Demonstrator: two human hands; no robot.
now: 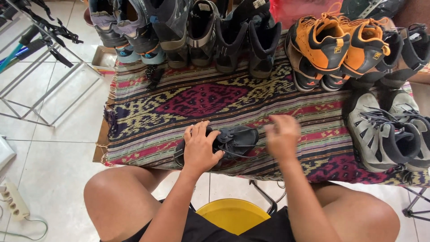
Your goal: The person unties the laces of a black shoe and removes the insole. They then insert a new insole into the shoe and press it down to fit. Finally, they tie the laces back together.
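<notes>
black low lace-up shoe point(235, 140) being pinned under left hand point(199, 150) | right hand point(282, 136) blurred just beside, grip cannot be told, a lace seemingly being pulled | lacing judged unfinished

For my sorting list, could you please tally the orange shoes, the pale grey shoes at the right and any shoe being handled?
Orange shoes: 2
Pale grey shoes: 2
Black shoe under the left hand: 1
Total: 5
</notes>
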